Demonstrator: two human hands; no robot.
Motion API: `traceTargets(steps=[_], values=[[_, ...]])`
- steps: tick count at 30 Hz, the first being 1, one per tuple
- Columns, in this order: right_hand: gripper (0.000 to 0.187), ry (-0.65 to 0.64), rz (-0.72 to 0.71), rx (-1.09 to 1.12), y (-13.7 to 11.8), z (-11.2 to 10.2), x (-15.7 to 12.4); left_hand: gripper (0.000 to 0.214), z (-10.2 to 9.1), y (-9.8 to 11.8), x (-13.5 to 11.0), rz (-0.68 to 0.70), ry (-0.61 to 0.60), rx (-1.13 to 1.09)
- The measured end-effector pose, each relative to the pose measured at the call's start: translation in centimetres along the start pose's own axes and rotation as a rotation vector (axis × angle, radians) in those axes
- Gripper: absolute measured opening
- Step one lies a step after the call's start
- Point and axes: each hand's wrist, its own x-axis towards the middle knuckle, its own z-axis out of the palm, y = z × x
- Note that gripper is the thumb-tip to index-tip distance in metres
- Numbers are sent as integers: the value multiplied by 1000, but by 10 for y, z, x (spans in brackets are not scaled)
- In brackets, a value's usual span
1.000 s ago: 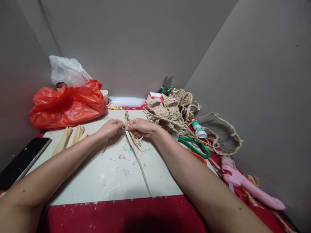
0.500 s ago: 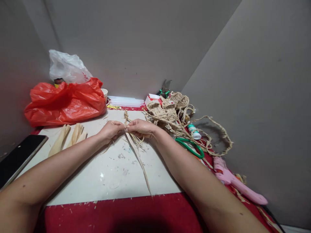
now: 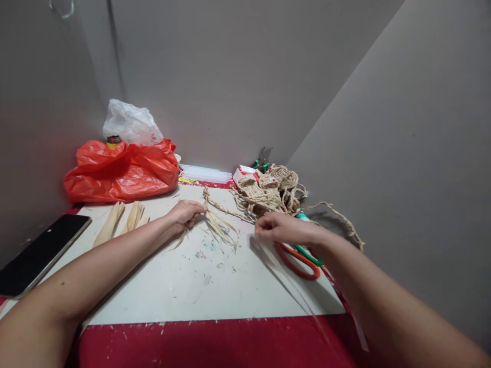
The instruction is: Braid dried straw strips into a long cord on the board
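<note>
My left hand (image 3: 186,214) is closed in a pinch at the knotted straw-coloured fibre cord (image 3: 206,194), near the middle of the white board. Thin loose fibre ends (image 3: 220,229) fan out over the board just right of those fingertips. A twisted length of cord runs from there toward my right hand (image 3: 284,228), which is closed above the board's right part. From its fingers trails a long pale fibre strip (image 3: 282,271), blurred, reaching down past the board's front edge. An orange loop handle (image 3: 297,261) and a green one lie beside the right wrist; no blades show.
Coiled braided cord (image 3: 264,191) is heaped at the back right, with green-handled pliers (image 3: 263,161) behind it. Flat dried leaf strips (image 3: 111,222) and a phone (image 3: 42,253) lie left. A red plastic bag (image 3: 125,174) and clear sticks (image 3: 207,174) stand along the back wall.
My right hand has moved away from the left hand, to the right, drawing the long strip with it. The left hand stays pinched at the cord. The orange handle now shows.
</note>
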Motion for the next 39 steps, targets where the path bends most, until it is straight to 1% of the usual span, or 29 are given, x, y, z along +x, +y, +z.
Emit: traceTargets(steps=[3,5,8,10,11,13,16,19,22,25,28,31,32,35,39], values=[[21,106,-86,151,-17,-7,-16,11,-1,-1,2,-5,-14,15],[20,149,-125,210,-34,-4,-12,13,-1,-2,2,-5,-35,15],[16,221,-132,166,-53,13,17,13,0,0,1,3,-53,13],[15,330,-149,51,-57,27,43,13,1,1,-1,6,-53,19],[15,383,-159,8,-57,34,56,13,1,1,-1,6,-51,22],[14,480,-175,-12,-53,45,77,15,1,1,-1,12,-49,19],[11,571,-173,95,-44,55,94,16,2,-1,0,16,-47,1],[3,599,-169,271,-40,61,96,17,2,-1,0,15,-40,4],[12,574,-179,445,-39,64,93,14,3,-1,-1,13,-39,21],[15,555,-208,523,-39,66,91,14,4,0,-1,20,-48,19],[14,625,-268,481,-37,66,91,16,4,0,-1,21,-66,4],[7,712,-312,346,-37,67,92,17,4,1,-1,11,-65,3],[7,726,-321,303,-37,68,93,16,4,1,-2,4,-66,2],[13,733,-329,222,-38,70,93,14,5,2,-3,-9,-71,-11],[15,741,-327,219,-39,72,92,15,5,3,-3,-12,-75,-23]])
